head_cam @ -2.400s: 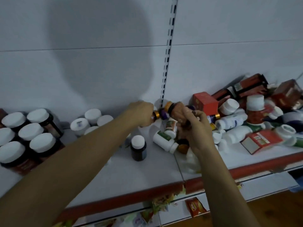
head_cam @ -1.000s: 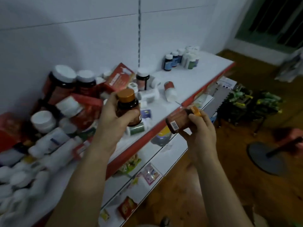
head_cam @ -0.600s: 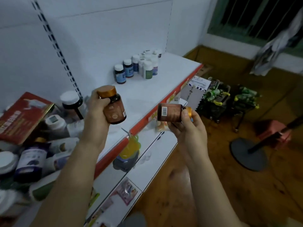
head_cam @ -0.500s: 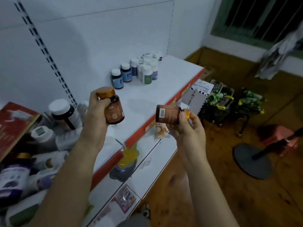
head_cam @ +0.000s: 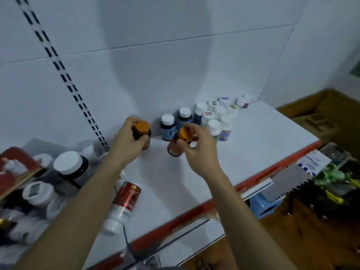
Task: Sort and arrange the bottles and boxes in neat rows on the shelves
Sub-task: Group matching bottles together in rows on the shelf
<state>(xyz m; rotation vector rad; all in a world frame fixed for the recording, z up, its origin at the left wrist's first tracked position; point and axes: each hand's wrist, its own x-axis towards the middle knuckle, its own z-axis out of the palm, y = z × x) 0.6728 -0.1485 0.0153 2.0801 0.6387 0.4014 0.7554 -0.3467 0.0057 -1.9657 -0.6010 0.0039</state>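
Note:
My left hand grips a brown bottle with an orange cap, held upright close to the back wall over the white shelf. My right hand holds a second brown orange-capped bottle, tilted, just in front of a row of several white-capped bottles standing at the back of the shelf. The nearest of that row is a dark blue-labelled bottle between my two hands.
A heap of jars and a red box fills the shelf's left part, with a large white-lidded dark jar and a red-and-white bottle lying on its side. The shelf has a red front edge. Lower right, items sit on a wooden floor.
Both hands have carried their orange-capped bottles from in front of the shelf up to its back, beside the standing row. The right bottle has turned from sideways toward upright.

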